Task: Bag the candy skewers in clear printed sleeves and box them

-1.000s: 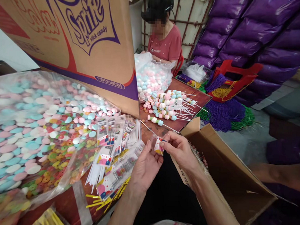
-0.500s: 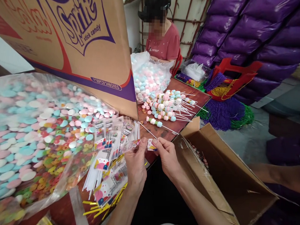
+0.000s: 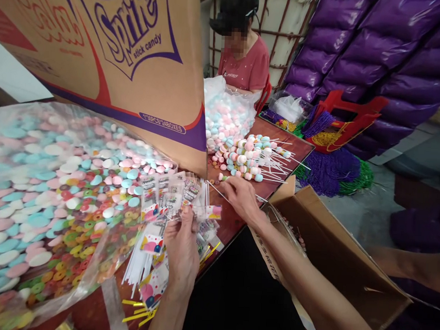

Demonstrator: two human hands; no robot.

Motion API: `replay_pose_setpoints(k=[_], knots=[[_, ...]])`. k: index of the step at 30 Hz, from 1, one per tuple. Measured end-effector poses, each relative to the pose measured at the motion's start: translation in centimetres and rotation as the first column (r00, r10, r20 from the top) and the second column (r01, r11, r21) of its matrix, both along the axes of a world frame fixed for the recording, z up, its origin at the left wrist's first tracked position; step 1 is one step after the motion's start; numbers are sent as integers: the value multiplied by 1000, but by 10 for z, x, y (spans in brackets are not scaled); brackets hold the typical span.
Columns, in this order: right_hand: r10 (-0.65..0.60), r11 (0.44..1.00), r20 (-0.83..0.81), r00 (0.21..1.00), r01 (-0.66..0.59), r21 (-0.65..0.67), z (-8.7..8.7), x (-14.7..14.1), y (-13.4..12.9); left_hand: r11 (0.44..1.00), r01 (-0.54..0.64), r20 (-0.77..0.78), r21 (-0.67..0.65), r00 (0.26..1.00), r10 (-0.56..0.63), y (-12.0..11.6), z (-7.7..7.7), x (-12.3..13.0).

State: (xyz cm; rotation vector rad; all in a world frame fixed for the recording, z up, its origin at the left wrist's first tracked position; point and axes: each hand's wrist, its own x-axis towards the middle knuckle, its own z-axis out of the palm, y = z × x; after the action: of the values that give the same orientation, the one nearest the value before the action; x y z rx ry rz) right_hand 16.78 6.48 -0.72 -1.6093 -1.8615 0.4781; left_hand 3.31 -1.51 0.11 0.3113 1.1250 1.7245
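My left hand [image 3: 183, 248] pinches a small clear plastic bag [image 3: 212, 212] with a colourful printed end, thumb on top. Over the table's right side, my right hand [image 3: 242, 197] has its fingers curled on a marshmallow skewer [image 3: 223, 177]; the hand covers most of it, and its white stick shows past the wrist side. Just beyond lies a pile of marshmallow skewers [image 3: 247, 156] with white sticks pointing right. Beneath and left of my left hand are printed plastic bags [image 3: 153, 242], white sticks [image 3: 137, 263] and yellow ties [image 3: 136, 313].
Loose marshmallows [image 3: 38, 220] and gummy rings [image 3: 81, 237] in clear plastic cover the left side. A large carton [image 3: 153, 94] stands behind them. An open cardboard box [image 3: 333, 252] sits at right. Across the table, a person [image 3: 244, 64] sits behind a marshmallow bag [image 3: 231, 117].
My hands have moved apart. The left keeps the plastic bag and has shifted slightly left; the right has let go of the bag and reached forward onto the skewer.
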Motion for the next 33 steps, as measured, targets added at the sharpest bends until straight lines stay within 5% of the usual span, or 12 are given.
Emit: replay_pose_setpoints(k=[3,8,16,18,19,22,25,30,33], knots=[[-42,997,442,896,65,-36,8,-10,41,999,28,-42,-35,999,-30,-4,0,-3],[14,993,455,890,40,-110,9,-20,78,993,62,-15,-104,998,-64,-9,1,-11],[11,997,274,962,12,-82,14,-4,59,984,9,52,-181,999,1,-1,5,-22],[75,992,99,992,-64,-105,12,1,37,984,-29,44,-173,998,37,3,4,-18],[111,977,-196,974,-143,-156,10,3,25,987,-42,25,-157,999,46,5,2,-15],[22,838,-805,593,-449,-308,3,7,-11,996,-13,-98,-86,995,4,10,-3,-3],[-123,717,-939,320,-625,-307,1,6,-33,986,167,-204,-14,965,-166,12,-10,4],[-230,637,-956,182,-714,-289,1,-1,-40,898,432,-285,84,874,-394,11,-21,5],[-206,637,-949,240,-703,-316,1,-6,-43,907,412,-280,88,884,-374,11,-24,4]])
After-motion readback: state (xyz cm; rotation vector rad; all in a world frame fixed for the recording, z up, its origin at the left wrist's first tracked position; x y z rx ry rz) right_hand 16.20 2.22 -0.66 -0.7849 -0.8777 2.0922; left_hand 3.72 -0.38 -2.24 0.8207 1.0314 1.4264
